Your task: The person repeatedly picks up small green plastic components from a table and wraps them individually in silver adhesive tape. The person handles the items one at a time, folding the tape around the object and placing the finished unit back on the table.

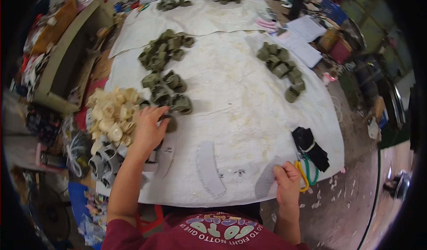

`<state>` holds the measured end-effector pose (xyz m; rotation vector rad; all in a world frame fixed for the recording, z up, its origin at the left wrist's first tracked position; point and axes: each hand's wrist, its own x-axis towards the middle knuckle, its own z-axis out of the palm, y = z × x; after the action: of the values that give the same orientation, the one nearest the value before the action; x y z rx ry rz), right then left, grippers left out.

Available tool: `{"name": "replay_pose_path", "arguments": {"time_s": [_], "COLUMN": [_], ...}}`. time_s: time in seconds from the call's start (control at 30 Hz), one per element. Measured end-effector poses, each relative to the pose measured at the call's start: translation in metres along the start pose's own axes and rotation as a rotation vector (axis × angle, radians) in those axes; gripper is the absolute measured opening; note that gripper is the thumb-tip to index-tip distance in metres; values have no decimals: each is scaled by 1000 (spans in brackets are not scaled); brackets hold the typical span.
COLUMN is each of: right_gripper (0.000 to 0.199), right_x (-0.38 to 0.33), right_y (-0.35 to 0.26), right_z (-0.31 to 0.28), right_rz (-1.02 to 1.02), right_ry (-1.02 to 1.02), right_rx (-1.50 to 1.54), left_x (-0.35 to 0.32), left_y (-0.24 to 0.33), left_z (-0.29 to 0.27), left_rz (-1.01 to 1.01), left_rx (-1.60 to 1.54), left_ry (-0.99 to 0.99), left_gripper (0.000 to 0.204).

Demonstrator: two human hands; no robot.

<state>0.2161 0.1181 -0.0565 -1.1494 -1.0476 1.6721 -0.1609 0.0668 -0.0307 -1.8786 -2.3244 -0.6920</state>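
left hand (pixel 149 128) fingers spread over a dark green loop (pixel 170 123), just right of the cream pile (pixel 111 114) | right hand (pixel 287 179) pinches a grey strip (pixel 268 182) flat, well right of pile, steadying it on the worktop (pixel 240 94)

Person's own body, head view. Left hand (pixel 149 130) and right hand (pixel 287 176) both bare: no gloves, rings, watch or wristbands visible. Forearms bare from wrist to above the elbow, entering from the lower edge. Dark red, maroon short-sleeved shirt (pixel 209 234) below and between the hands; left sleeve hem sits near the upper arm at the lower left, right sleeve edge barely seen at the lower right. Chest of the shirt carries a curved print of pale, light-green and white block lettering, seen upside down from this viewpoint.
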Motion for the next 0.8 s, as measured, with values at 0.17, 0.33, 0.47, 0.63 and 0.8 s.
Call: {"name": "replay_pose_path", "arguments": {"time_s": [0.17,0.33,0.47,0.63,0.8], "right_gripper": [7,8,9,3,6], "right_x": [0,-1,1,-2,0], "right_y": [-1,13,11,12,5], "right_z": [-8,-26,-28,-35,-33], "right_rz": [-11,14,37,38,103], "right_ry": [-28,23,23,20,43], "right_rx": [-17,-11,-36,-152,-83], "left_x": [-11,35,120,243,301], "left_y": [3,31,96,131,170], "left_z": [6,-18,6,114,166], "left_rz": [62,39,218,144,75], "left_rx": [128,-62,-173,-239,-227], "left_ry": [158,267,295,89,-116], "left_gripper": [23,21,19,43,57]}}
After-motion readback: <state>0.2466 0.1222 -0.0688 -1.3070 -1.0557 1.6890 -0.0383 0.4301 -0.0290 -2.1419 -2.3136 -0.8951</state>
